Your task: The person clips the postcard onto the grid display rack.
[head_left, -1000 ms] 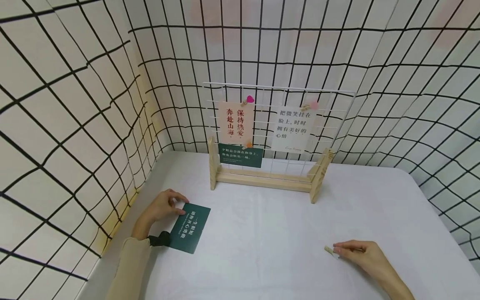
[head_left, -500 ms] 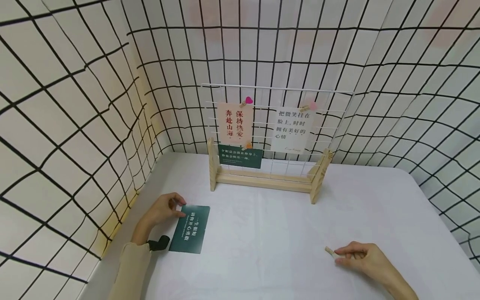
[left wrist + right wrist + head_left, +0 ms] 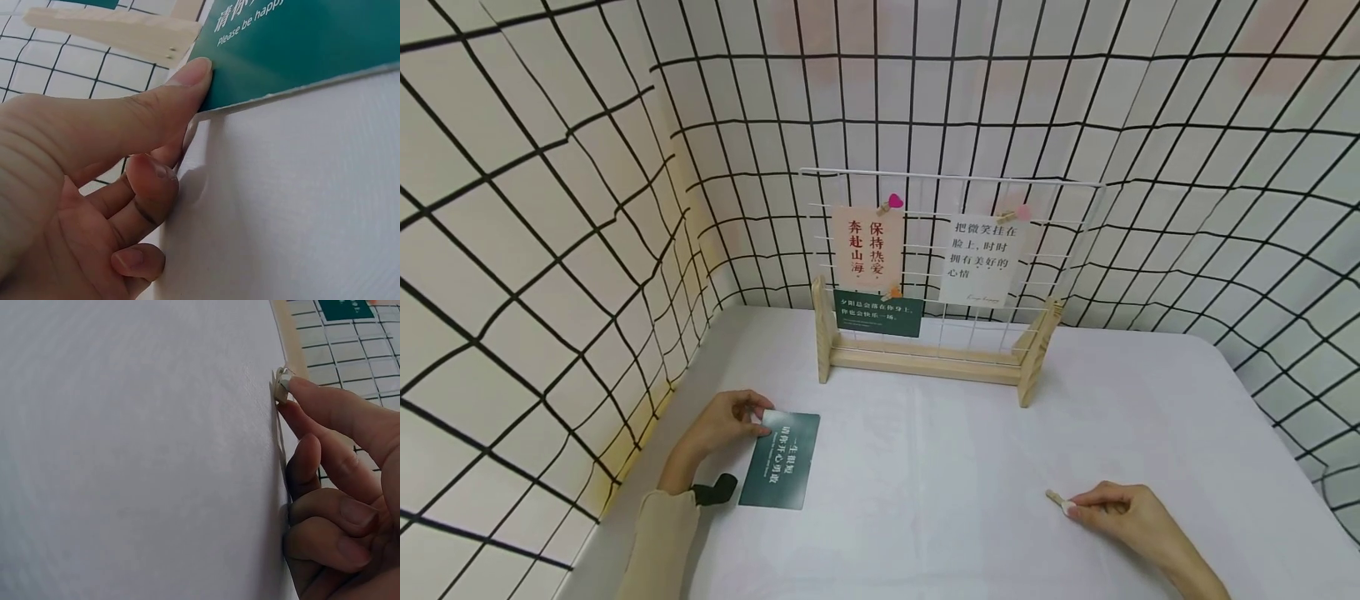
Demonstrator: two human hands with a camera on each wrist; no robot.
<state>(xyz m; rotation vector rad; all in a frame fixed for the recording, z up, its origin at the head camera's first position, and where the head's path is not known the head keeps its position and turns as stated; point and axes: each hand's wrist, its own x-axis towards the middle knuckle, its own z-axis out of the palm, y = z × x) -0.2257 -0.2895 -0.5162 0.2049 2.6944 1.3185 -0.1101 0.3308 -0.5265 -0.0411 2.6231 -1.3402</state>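
Note:
At the left of the table, my left hand point(image 3: 726, 425) pinches the upper left corner of a dark green card point(image 3: 781, 460) with white lettering. The left wrist view shows the thumb on top of the green card point(image 3: 300, 50), with the other fingers curled below. Over on the right, my right hand point(image 3: 1123, 517) pinches a small wooden clothespin point(image 3: 1056, 498) with a white ornament between thumb and index finger. In the right wrist view the clothespin point(image 3: 280, 390) sits at the fingertips, close to the white tabletop.
A white wire grid rack on a wooden stand point(image 3: 925, 364) stands at the back. Clothespins fix a pink card point(image 3: 867, 250), a white card point(image 3: 981, 262) and another green card point(image 3: 880, 315) to it. Black-lined grid walls point(image 3: 550, 250) enclose the table.
My left hand has shifted slightly down, and the green card has turned a little and gained a glare at its top. The right hand has barely moved, still holding the clothespin.

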